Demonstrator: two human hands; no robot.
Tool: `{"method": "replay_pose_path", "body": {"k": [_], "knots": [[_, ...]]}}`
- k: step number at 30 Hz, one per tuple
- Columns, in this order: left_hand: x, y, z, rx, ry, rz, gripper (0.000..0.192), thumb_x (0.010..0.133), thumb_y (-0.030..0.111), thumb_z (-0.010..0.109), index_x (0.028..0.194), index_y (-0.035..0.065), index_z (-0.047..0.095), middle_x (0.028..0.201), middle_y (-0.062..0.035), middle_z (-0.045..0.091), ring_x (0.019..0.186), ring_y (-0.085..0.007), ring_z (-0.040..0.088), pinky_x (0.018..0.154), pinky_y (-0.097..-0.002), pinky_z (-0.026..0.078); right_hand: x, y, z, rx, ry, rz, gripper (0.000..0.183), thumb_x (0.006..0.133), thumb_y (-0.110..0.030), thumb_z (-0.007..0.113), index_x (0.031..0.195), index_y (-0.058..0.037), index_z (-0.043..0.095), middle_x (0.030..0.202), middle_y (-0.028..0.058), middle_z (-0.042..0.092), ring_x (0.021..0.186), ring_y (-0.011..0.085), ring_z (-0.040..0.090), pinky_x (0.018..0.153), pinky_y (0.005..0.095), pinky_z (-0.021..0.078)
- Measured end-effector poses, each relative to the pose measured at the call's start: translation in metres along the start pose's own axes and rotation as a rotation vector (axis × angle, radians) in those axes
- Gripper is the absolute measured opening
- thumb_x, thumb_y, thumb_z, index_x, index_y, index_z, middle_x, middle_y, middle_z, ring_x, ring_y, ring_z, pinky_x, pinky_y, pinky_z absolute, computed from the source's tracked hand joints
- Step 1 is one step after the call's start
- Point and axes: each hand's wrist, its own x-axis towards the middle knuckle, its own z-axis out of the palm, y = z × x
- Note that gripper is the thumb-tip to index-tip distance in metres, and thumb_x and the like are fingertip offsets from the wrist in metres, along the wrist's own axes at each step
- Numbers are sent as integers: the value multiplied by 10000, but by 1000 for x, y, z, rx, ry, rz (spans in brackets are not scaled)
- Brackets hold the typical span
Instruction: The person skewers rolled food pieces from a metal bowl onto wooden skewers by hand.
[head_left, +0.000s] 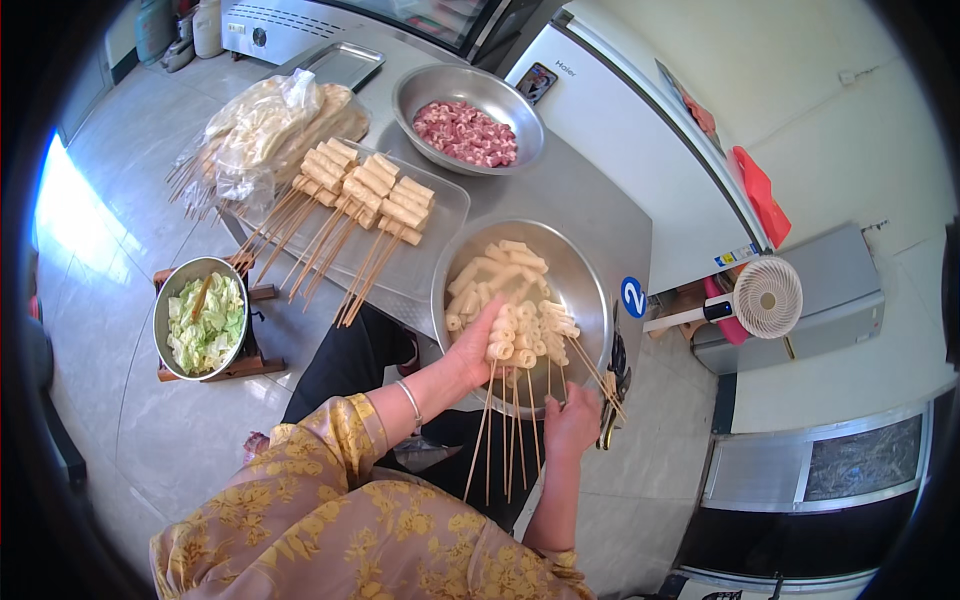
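A large steel bowl (596, 274) before me holds pale rolled tofu-skin-like pieces (487, 277) in liquid. My left hand (480, 345) grips a bunch of skewered rolls (517, 337) over the bowl, with the bamboo sticks pointing towards me. At the bowl's near rim, my right hand (574, 420) has its fingers closed around the lower ends of skewers. More skewered rolls lean inside the bowl at the right, their sticks (604, 382) crossing the rim. Finished-looking skewers of rolls (367, 191) lie stacked on a clear plastic tray (450, 202) to the left.
Behind stands a steel bowl of diced raw meat (465, 135). Plastic-bagged skewers (255, 142) and a metal tray (349, 64) are at the table's left. A bowl of chopped cabbage (202, 322) rests on a low wooden stool (262, 366). Black-handled scissors (616, 360) lie right of the large bowl.
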Motion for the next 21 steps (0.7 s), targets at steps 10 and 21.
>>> {"method": "replay_pose_path", "body": {"k": [10, 21], "knots": [[0, 0, -3, -18, -4, -18, 503, 836, 562, 472, 1108, 145, 537, 1019, -37, 608, 914, -171, 589, 737, -360, 473, 6, -9, -17, -45, -237, 133, 445, 662, -295, 716, 1021, -70, 578, 914, 103, 570, 853, 286, 579, 700, 403, 479], [-1, 1, -1, 4, 32, -31, 520, 821, 598, 463, 1068, 153, 572, 1003, -27, 614, 915, -178, 588, 749, -392, 467, -3, 12, -9, 205, -298, 171, 365, 729, -239, 658, 1018, -24, 600, 716, 135, 628, 671, 258, 612, 632, 360, 466]]}}
